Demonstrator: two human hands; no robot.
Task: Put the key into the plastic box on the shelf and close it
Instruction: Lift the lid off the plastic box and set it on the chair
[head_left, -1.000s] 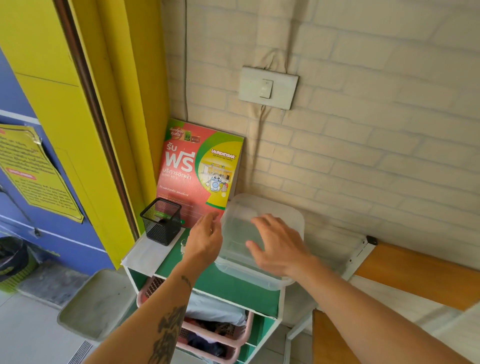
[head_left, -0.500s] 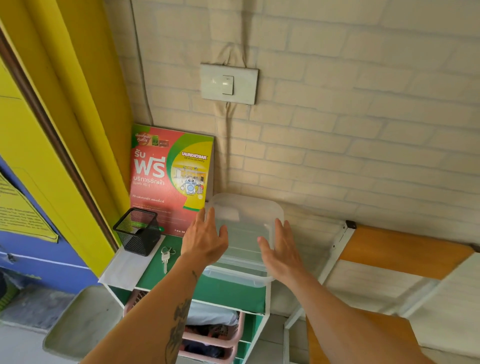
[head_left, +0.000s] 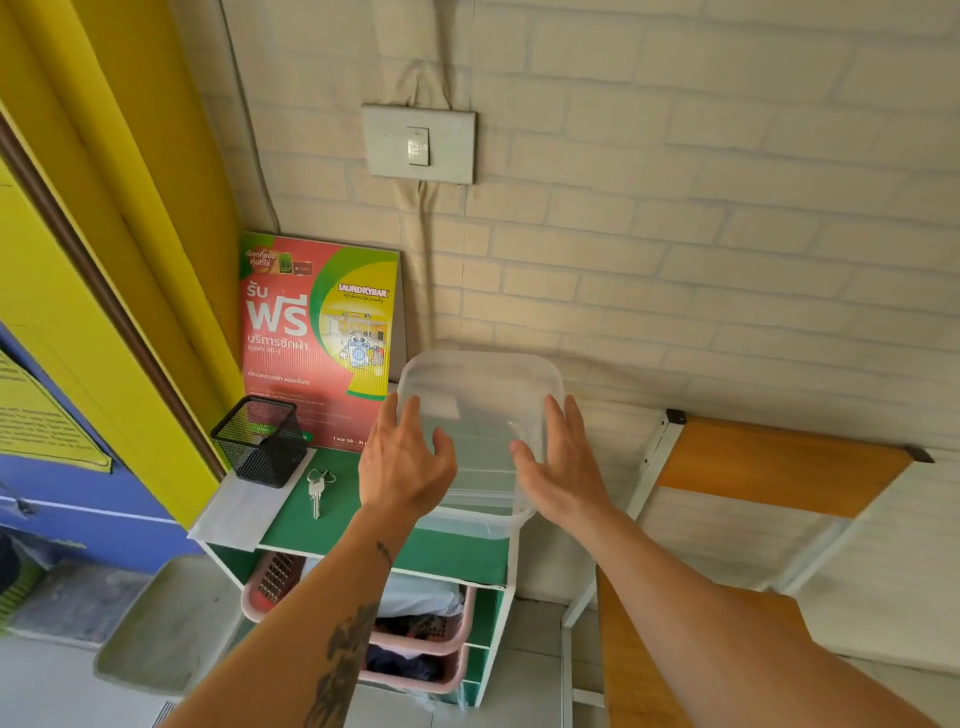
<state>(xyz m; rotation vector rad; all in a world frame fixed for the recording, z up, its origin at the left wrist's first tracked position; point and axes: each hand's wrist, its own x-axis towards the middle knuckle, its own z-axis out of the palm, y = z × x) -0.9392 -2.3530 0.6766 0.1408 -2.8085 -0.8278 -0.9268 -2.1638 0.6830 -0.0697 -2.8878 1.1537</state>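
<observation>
A clear plastic box (head_left: 480, 410) with its lid on stands at the right end of the green shelf top (head_left: 457, 553), against the brick wall. My left hand (head_left: 405, 462) clasps its left side and my right hand (head_left: 558, 462) its right side, fingers stretched along the walls and thumbs lying over the lid. A silver key (head_left: 315, 491) on a ring lies flat on the shelf top, a short way left of my left hand, untouched.
A black mesh cup (head_left: 260, 441) stands on a white sheet (head_left: 244, 512) at the shelf's left end. A red poster (head_left: 317, 338) leans on the wall behind. Pink baskets (head_left: 421, 644) fill the shelf below. A wooden folding table (head_left: 779, 462) stands to the right.
My right hand slid off the lid top to the box's right side and my left hand closed on its left side. The key, hidden by my left hand before, came into view.
</observation>
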